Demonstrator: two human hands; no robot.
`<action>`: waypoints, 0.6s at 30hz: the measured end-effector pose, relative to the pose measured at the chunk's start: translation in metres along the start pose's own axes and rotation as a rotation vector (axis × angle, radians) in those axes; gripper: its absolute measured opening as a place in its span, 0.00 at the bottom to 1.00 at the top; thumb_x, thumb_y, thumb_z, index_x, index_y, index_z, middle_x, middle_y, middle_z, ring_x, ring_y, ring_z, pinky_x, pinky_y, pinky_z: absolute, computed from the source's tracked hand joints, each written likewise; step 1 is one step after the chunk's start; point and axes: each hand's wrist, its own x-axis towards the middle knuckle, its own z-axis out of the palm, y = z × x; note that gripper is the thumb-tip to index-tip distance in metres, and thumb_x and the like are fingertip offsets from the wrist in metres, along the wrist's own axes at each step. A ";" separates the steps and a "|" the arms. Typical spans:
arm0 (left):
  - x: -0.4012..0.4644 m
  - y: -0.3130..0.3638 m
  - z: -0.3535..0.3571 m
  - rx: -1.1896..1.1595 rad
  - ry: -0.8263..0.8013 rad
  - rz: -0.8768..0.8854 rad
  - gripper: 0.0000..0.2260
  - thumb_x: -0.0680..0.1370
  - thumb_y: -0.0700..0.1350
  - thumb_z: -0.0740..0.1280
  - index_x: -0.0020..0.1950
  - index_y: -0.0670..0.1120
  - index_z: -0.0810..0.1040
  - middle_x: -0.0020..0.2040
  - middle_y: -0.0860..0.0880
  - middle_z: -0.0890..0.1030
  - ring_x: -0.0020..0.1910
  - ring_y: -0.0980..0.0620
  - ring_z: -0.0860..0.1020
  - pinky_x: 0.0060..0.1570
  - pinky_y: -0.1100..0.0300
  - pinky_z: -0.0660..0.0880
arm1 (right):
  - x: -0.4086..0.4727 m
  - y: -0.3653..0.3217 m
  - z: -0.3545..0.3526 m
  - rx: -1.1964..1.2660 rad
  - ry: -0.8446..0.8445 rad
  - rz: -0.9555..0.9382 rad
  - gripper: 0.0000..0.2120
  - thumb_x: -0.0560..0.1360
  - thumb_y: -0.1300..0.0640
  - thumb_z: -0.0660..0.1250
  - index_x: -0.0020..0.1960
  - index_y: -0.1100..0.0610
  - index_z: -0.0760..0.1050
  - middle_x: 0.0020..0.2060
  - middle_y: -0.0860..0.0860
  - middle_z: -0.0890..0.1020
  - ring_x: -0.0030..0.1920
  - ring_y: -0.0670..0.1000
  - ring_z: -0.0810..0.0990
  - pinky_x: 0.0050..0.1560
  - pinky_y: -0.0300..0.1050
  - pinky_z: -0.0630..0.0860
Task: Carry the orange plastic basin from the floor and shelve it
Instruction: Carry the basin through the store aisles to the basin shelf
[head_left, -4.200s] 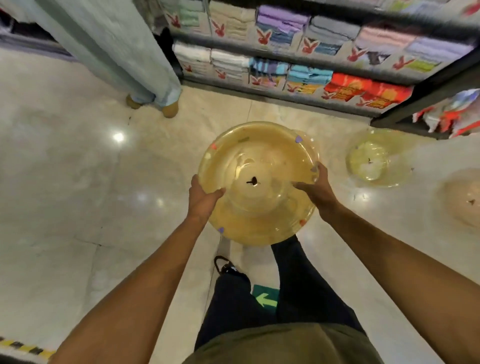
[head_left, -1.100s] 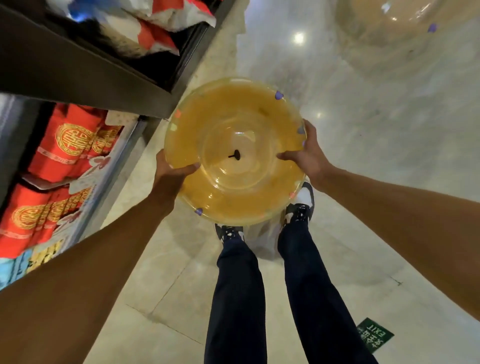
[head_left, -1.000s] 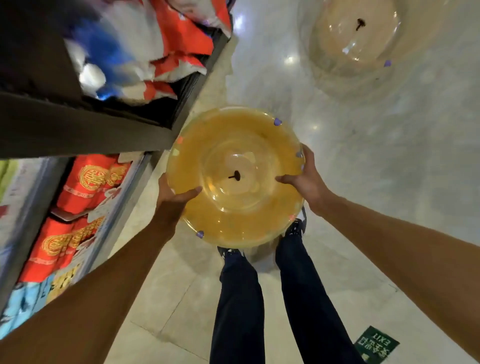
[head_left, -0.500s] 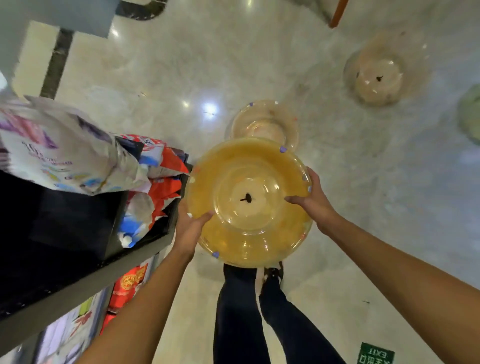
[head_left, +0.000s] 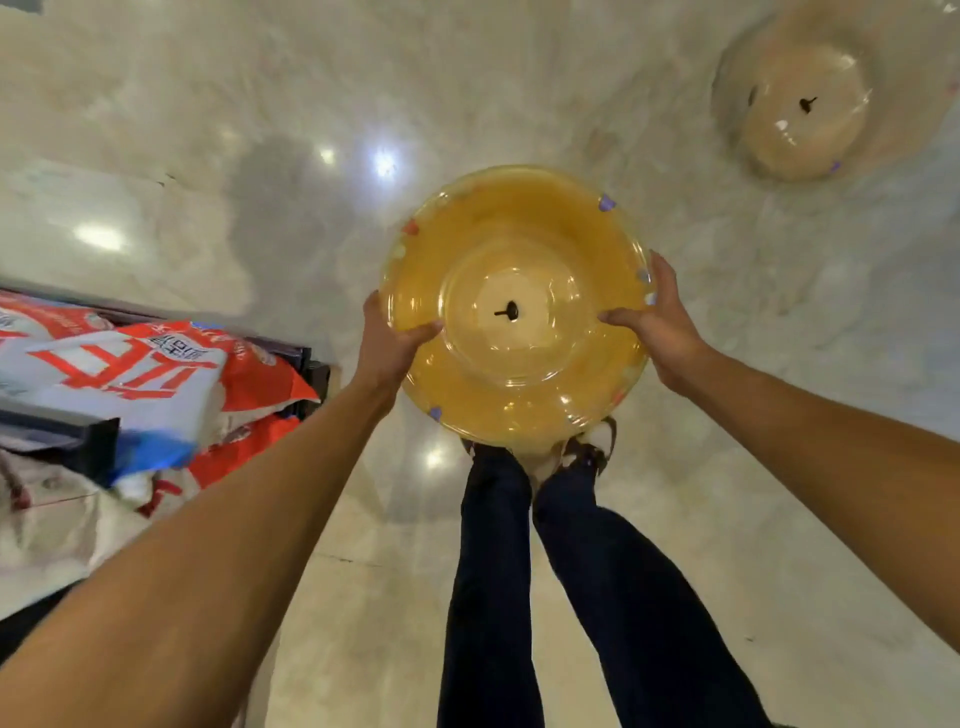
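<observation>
From the head camera, the orange basin (head_left: 517, 312) hangs in the air between both hands, well above the floor (head_left: 260, 130) and just over the person's shoes. The left hand (head_left: 387, 348) clamps the near-left rim, thumb hooked over the lip inside; the right hand (head_left: 660, 325) pinches the opposite rim the same way. It looks light, thin and fairly stiff, glossy enough to slip, so that two-sided rim grip seems the right hold. Left of the left arm, a dark shelf (head_left: 62, 423) carries red-and-white bags (head_left: 156, 374). Beyond the right hand, a second pale basin (head_left: 810, 104) sits on the floor.
</observation>
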 end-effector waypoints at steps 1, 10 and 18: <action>0.020 -0.001 0.007 -0.006 0.003 -0.019 0.44 0.75 0.45 0.80 0.84 0.48 0.58 0.74 0.46 0.74 0.68 0.44 0.76 0.62 0.46 0.78 | 0.020 0.004 0.000 -0.002 -0.009 0.004 0.52 0.71 0.62 0.80 0.83 0.42 0.52 0.77 0.49 0.67 0.71 0.55 0.72 0.61 0.56 0.79; 0.154 -0.058 0.056 0.056 0.067 -0.110 0.44 0.74 0.44 0.79 0.85 0.52 0.59 0.74 0.48 0.74 0.67 0.43 0.75 0.69 0.40 0.76 | 0.163 0.073 0.013 0.006 -0.090 0.105 0.57 0.66 0.59 0.81 0.84 0.40 0.51 0.77 0.49 0.67 0.72 0.56 0.73 0.65 0.62 0.80; 0.187 -0.069 0.063 0.092 0.024 -0.123 0.45 0.74 0.46 0.80 0.84 0.55 0.57 0.73 0.51 0.73 0.71 0.41 0.74 0.66 0.39 0.78 | 0.192 0.107 0.022 0.065 -0.066 0.090 0.55 0.71 0.64 0.80 0.84 0.42 0.49 0.76 0.49 0.67 0.71 0.55 0.72 0.65 0.59 0.80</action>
